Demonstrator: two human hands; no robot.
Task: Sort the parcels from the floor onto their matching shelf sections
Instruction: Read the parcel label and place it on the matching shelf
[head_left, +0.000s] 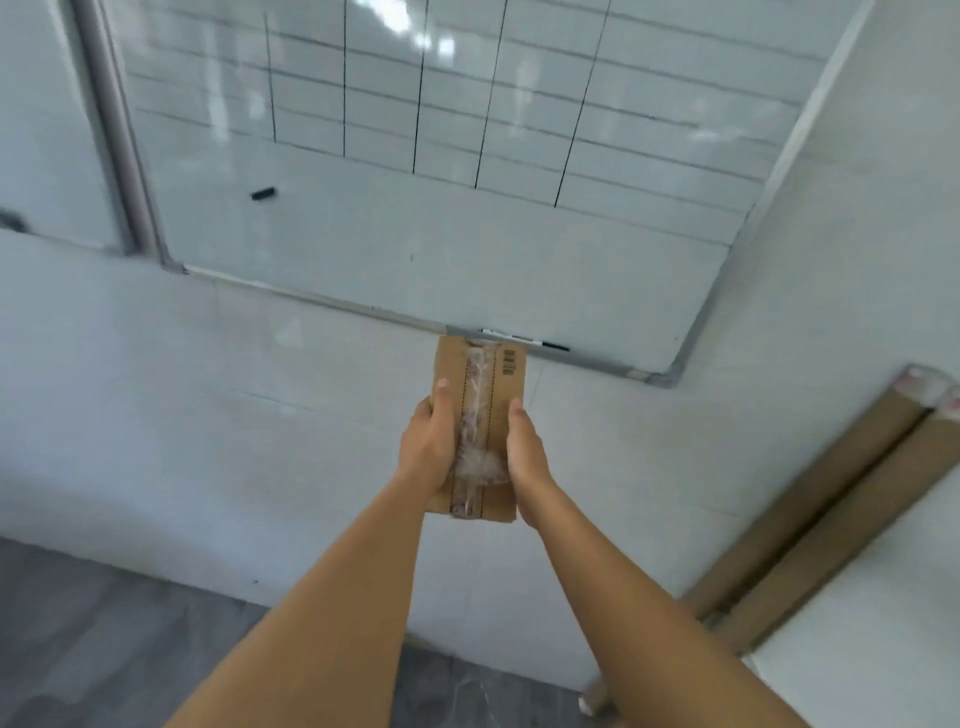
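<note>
Parcel (475, 431), flat taped cardboard, gripped along both long edges by left hand (428, 444) and right hand (524, 452), label side up, probably to read its shelf section.

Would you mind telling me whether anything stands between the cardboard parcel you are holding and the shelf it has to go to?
That cannot be judged: no shelf shows in this view. The left hand and right hand grip the cardboard parcel by its long sides, held up before a whiteboard on the wall. Nothing lies between hands and parcel.
</note>
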